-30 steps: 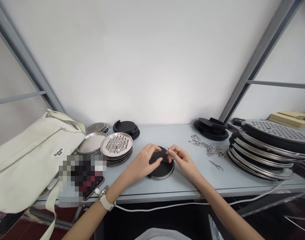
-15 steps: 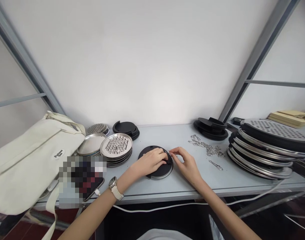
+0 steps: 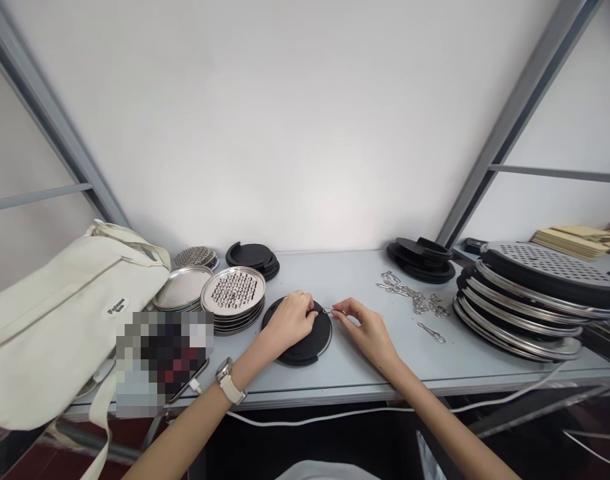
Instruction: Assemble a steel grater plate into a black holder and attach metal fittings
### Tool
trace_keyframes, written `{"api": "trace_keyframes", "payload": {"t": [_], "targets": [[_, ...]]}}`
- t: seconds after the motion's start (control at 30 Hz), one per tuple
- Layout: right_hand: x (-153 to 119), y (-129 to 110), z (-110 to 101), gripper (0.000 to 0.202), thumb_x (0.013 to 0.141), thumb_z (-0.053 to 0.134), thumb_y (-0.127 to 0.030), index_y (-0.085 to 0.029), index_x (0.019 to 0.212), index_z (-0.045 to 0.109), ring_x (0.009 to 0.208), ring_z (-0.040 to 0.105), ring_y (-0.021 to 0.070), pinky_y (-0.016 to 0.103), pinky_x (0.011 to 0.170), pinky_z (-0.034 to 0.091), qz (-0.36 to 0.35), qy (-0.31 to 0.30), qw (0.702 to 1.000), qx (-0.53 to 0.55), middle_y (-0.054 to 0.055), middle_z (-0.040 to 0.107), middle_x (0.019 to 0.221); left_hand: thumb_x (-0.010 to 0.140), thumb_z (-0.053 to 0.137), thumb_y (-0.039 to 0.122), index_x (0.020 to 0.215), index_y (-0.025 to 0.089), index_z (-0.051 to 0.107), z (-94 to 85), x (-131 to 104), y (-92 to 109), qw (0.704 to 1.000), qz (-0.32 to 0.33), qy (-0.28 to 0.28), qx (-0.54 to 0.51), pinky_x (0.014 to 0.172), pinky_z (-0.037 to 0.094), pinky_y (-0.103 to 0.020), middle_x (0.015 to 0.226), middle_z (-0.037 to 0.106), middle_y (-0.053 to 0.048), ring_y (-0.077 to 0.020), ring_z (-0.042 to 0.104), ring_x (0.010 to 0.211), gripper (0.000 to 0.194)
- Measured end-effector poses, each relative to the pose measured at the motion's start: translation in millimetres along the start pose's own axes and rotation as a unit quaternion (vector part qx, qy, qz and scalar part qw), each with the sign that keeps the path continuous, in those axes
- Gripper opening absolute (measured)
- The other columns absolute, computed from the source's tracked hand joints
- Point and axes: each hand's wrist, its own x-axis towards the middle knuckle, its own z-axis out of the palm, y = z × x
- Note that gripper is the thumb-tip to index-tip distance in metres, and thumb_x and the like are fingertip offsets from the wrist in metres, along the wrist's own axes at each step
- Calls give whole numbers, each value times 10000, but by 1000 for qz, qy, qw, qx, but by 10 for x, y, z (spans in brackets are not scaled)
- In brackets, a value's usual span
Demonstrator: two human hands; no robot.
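Observation:
A round black disc [image 3: 305, 348] with a thin metallic rim lies on the table in front of me. My left hand [image 3: 291, 320] rests over its upper part, the fingers closed on something at the disc that they hide. Beside the disc's right edge, my right hand [image 3: 362, 327] pinches a small wire clip [image 3: 327, 310], whose looped end reaches the disc's edge. More wire clips [image 3: 421, 301] are scattered to the right, and a single one [image 3: 431, 332] lies nearer to me.
Grater discs [image 3: 233, 293] are stacked at the left, near a cream bag [image 3: 69, 320] and a blurred patch. Black discs stand behind, at left [image 3: 252, 257] and right [image 3: 422, 260]. A tall stack of metal-rimmed discs [image 3: 529, 307] stands at the right. A white cable [image 3: 305, 421] runs along the front.
The black disc has shifted left and turned. My left hand has moved slightly left, and my right hand has moved a little left with the clip.

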Motion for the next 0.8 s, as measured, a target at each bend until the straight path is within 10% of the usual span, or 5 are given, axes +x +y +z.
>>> {"api": "trace_keyframes", "payload": {"t": [0.27, 0.5, 0.8], "targets": [[153, 108, 14, 135, 815, 502, -331, -205, 841, 545, 792, 600, 166, 298, 757, 451, 13, 6, 1000, 11, 21, 646, 809, 752, 536, 219, 867, 157, 600, -174, 502, -111, 957, 113, -220, -150, 637, 432, -222, 777, 640, -21, -132, 575, 702, 146], [162, 89, 47, 186, 860, 438, -329, -198, 858, 570, 782, 586, 155, 286, 752, 442, 23, -10, 1000, -11, 25, 639, 836, 819, 358, 177, 886, 161, 571, 109, 822, -208, 991, 84, -58, -83, 599, 392, -234, 730, 604, -17, -128, 517, 619, 224], [63, -18, 37, 181, 899, 379, -335, -203, 898, 503, 721, 559, 142, 261, 699, 427, 11, 35, 999, -15, 9, 589, 768, 844, 379, 223, 824, 170, 560, 238, 711, -275, 990, 94, -97, -36, 588, 375, -241, 683, 570, -14, -133, 480, 576, 190]]}}
